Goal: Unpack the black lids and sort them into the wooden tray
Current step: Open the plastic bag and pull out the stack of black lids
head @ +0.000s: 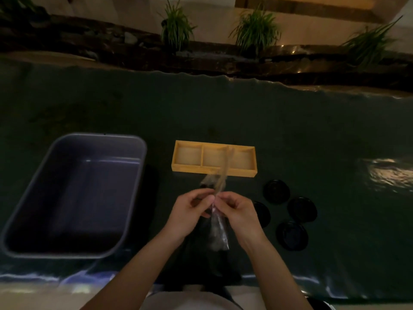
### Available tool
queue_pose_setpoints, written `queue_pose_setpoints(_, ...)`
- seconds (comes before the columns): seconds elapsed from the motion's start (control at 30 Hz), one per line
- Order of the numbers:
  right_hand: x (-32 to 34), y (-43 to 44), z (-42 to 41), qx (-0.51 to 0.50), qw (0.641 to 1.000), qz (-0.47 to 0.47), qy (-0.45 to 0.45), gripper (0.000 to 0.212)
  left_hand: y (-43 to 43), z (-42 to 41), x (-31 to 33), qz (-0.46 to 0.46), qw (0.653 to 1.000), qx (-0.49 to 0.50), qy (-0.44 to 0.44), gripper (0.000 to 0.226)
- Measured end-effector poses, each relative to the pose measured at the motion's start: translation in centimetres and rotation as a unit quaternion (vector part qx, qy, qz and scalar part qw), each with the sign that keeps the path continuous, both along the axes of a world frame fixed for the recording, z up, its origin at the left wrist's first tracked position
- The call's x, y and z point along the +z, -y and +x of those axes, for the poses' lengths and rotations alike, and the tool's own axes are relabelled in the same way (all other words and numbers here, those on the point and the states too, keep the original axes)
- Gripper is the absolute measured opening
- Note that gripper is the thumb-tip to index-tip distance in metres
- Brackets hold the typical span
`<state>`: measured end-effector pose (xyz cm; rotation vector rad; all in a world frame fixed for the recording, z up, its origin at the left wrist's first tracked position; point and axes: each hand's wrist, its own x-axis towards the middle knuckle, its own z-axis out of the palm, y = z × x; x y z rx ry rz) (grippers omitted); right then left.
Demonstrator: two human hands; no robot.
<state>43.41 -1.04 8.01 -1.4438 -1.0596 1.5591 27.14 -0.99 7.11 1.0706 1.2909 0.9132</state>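
My left hand [192,209] and my right hand [237,210] meet above the table, both pinching a clear plastic wrapper [220,231] that hangs down between them and stretches blurred up toward the tray. Something dark shows inside the wrapper near my left fingers; I cannot tell its shape. The wooden tray [214,171] with three compartments lies just beyond my hands, and nothing lies in the compartments. Several round black lids [276,191] lie loose on the table to the right of my hands, one partly hidden behind my right wrist.
A large grey plastic bin [29,220] stands at the left with nothing visible inside. A dark green cloth [312,130] covers the table. Potted plants [176,30] and a dark ledge run along the far side.
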Motion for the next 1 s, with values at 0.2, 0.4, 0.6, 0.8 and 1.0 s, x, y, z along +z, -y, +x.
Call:
queue_pose_setpoints(0.2, -0.5, 0.8, 0.2, -0.001, 0.994, -0.029, -0.107, 0.018, 0.6, 0.3, 0.0, 0.008, 1.0, 0.021, 0.011, 0.03)
queue_pose_setpoints(0.4, -0.2, 1.7, 0.1, -0.018, 1.0, -0.007, -0.02, 0.018, 1.3, 0.4, -0.4, 0.035, 0.997, 0.022, -0.062, 0.019)
queue_pose_setpoints(0.6, -0.2, 2.2, 0.6, -0.034, 0.999, -0.009, -0.033, 0.011, 1.6, -0.1, 0.1, 0.086, 0.988, -0.006, -0.128, 0.016)
queue_pose_setpoints(0.8, -1.0, 2.0, 4.7, -0.212, 0.971, -0.033, -0.109, 0.007, 0.4, -3.6, 0.2, 0.026, 0.986, 0.142, -0.083, 0.013)
queue_pose_setpoints(1.0, -1.4, 2.6, 6.9, -0.167, 0.976, 0.039, 0.133, 0.015, 0.8, -5.6, 0.0, 0.001, 0.992, 0.115, -0.058, 0.015)
